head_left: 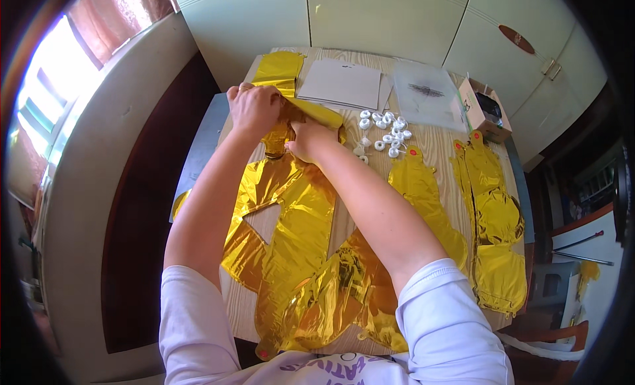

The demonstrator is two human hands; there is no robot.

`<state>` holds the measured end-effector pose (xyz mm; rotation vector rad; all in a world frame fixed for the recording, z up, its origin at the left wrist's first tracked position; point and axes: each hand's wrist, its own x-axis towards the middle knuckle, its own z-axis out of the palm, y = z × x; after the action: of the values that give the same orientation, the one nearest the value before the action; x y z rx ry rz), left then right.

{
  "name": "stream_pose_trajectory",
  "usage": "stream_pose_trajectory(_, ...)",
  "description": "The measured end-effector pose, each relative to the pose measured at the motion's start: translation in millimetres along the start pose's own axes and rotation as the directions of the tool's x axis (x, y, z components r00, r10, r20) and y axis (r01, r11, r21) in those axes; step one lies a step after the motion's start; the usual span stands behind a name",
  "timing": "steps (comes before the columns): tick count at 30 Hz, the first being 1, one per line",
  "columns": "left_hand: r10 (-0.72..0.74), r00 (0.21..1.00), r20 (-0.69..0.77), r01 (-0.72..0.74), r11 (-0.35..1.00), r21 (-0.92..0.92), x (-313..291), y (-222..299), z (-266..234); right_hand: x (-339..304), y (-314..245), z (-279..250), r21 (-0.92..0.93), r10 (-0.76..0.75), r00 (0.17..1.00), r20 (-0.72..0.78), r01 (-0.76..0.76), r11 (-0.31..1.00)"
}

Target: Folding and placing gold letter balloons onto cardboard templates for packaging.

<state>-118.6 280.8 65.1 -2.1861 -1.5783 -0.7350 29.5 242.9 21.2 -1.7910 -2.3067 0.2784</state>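
Observation:
Both arms reach toward the far left of the table, where a gold foil balloon (322, 112), flat and partly folded, is held up. My left hand (254, 108) is closed, with its fingers bent over the foil's left edge. Just to its right, my right hand (309, 140) grips the same foil from below, its fingers partly hidden by the fold. A large flat foil balloon (304, 216), gold and creased, spreads beneath my forearms toward the table's near edge. Another gold foil piece (278, 67) lies beyond my hands.
Small white ribbon rolls (381, 122) cluster right of my hands. Behind them lie white cards (340, 84) and a clear plastic sheet (428, 94). A cardboard box (486, 117) holds a dark object. Flat gold foil balloons (423, 200) lie on the right, one near the table's edge (499, 219).

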Motion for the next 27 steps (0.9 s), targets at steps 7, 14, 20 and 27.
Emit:
stream_pose_trajectory(7, -0.524, 0.850, 0.045, 0.449, 0.678, -0.582, 53, -115, 8, 3, -15, -19, -0.083, 0.114, 0.963, 0.243, -0.096, 0.992)
stream_pose_trajectory(14, -0.993, 0.116, -0.026, 0.306, 0.061, -0.950, 50, -257, -101, 2, -4, -17, -0.024, 0.115, 0.962, 0.247, -0.112, 0.993)
stream_pose_trajectory(20, -0.813, 0.373, -0.447, 0.701, 0.562, -0.438, -10, -303, -209, 4, -7, -20, -0.064, 0.115, 0.954, 0.277, -0.101, 0.993)
stream_pose_trajectory(27, -0.500, 0.648, -0.574, 0.563, 0.822, -0.080, 2, -238, -330, -11, 26, -10, 0.005, 0.006, 0.980, 0.200, -0.007, 1.000)
